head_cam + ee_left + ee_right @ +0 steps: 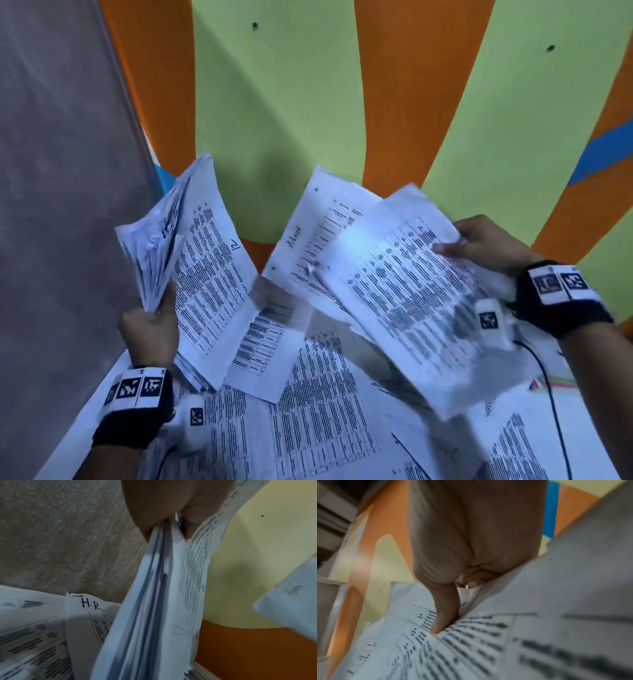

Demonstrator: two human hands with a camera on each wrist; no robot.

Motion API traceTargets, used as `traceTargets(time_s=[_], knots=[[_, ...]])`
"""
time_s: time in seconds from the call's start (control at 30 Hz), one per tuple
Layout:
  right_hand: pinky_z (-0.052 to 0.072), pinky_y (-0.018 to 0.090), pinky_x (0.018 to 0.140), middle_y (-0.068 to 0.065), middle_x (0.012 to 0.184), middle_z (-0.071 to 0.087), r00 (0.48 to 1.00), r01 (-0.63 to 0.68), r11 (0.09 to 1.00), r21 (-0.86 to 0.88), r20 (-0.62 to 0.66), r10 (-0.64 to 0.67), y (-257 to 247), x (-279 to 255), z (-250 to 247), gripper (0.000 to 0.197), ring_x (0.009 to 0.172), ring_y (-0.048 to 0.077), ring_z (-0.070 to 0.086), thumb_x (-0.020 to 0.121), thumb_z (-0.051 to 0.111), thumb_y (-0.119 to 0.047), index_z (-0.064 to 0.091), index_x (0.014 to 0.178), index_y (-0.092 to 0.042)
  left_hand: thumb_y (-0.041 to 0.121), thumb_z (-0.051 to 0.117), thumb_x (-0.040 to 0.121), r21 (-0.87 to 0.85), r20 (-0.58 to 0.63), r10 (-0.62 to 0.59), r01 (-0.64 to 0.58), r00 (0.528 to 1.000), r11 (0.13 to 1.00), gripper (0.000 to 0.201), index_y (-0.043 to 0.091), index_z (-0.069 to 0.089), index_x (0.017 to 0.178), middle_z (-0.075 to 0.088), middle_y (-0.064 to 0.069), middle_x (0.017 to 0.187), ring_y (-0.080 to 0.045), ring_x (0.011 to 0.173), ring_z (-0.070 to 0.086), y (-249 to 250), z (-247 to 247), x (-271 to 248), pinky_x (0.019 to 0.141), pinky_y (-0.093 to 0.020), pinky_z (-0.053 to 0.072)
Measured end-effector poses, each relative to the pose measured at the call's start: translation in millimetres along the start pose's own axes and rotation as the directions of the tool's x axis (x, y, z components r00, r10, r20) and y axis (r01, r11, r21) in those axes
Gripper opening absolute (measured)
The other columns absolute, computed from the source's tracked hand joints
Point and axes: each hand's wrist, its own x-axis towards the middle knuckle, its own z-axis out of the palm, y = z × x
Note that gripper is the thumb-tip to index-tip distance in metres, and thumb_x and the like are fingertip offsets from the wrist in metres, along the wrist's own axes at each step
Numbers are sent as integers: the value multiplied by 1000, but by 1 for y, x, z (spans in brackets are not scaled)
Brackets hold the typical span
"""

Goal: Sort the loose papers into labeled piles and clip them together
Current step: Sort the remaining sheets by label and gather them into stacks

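Sorting printed sheets, a person grips a thick sheaf (191, 274) upright in the left hand (150, 329), thumb and fingers clamped on its lower edge. The right hand (486, 243) pinches a few sheets (404, 291) by their far corner; these lie tilted, long axis running back toward the body, well apart from the sheaf. Loose papers (308, 411) cover the near tabletop (291, 102). Bare green and orange surface beyond looks to offer room for piles.

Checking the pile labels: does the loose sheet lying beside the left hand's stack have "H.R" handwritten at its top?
Yes, the left wrist view shows "H.R" handwritten at the top of the loose sheet lying left of the held stack.
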Motion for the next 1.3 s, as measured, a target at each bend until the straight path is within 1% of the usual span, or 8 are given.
traceTargets(time_s=[0.17, 0.4, 0.53, 0.63, 0.77, 0.97, 1.03, 1.3], knots=[[40, 28, 62, 12, 80, 68, 994, -33, 992, 126, 110, 19, -19, 59, 69, 27, 70, 16, 55, 83, 71, -27, 69, 82, 0, 33, 69, 85, 40, -72, -60, 63, 996, 997, 44, -10, 66, 92, 64, -13, 86, -17, 81, 53, -1, -23, 12, 67, -38, 43], [52, 37, 84, 17, 108, 68, 948, 44, 977, -210, 316, 25, -56, 96, 235, 48, 98, 30, 65, 85, 66, -23, 51, 126, -5, 35, 69, 85, 101, -167, -46, 64, 985, 993, 45, -10, 67, 93, 70, -30, 93, -34, 88, 68, -11, -55, 21, 69, -47, 51], [46, 34, 78, 15, 92, 50, 930, -22, 947, -320, 340, 137, -47, 95, 301, 9, 83, 20, 54, 82, 54, -22, 54, 85, -14, 32, 70, 84, 124, -170, -49, 71, 984, 990, 46, -13, 67, 91, 69, -33, 95, -40, 94, 67, -12, -63, 27, 70, -42, 49], [50, 35, 76, 19, 102, 59, 941, -25, 955, -295, 314, 122, -49, 93, 315, 12, 100, 32, 62, 83, 53, -14, 60, 91, -7, 33, 70, 84, 130, -169, -77, 100, 983, 986, 46, -12, 67, 91, 70, -31, 94, -39, 93, 67, -10, -66, 30, 74, -47, 52], [41, 27, 61, 16, 86, 63, 965, -26, 979, -201, 253, 77, -55, 89, 308, 10, 74, 29, 60, 82, 46, -4, 55, 80, -9, 34, 69, 84, 118, -164, -98, 118, 982, 986, 50, -16, 64, 82, 67, -38, 87, -41, 89, 66, -10, -67, 31, 65, -38, 43], [38, 20, 65, -11, 93, 61, 982, 136, 991, 7, 134, -136, -53, 52, 231, 53, 84, 12, 56, 79, 66, 0, 53, 127, -16, 30, 68, 86, 115, -137, -72, 88, 988, 989, 49, -19, 64, 84, 67, -35, 90, -33, 89, 65, -6, -70, 30, 68, -39, 44], [38, 22, 61, -22, 88, 63, 985, 150, 988, 33, 79, -152, -41, 34, 191, 29, 78, 0, 56, 80, 68, -2, 67, 104, -18, 28, 68, 86, 93, -117, -75, 86, 990, 992, 45, -17, 65, 86, 68, -29, 90, -23, 85, 58, -2, -68, 27, 69, -39, 44], [59, 39, 75, 10, 101, 75, 994, 36, 847, 530, -104, 23, 1, -33, 58, 26, 92, 26, 71, 79, 66, -1, 68, 105, -3, 27, 70, 85, 30, 86, -134, 132, 987, 991, 27, 0, 67, 86, 68, -23, 87, -22, 82, 57, 3, -28, 13, 77, -45, 50]])
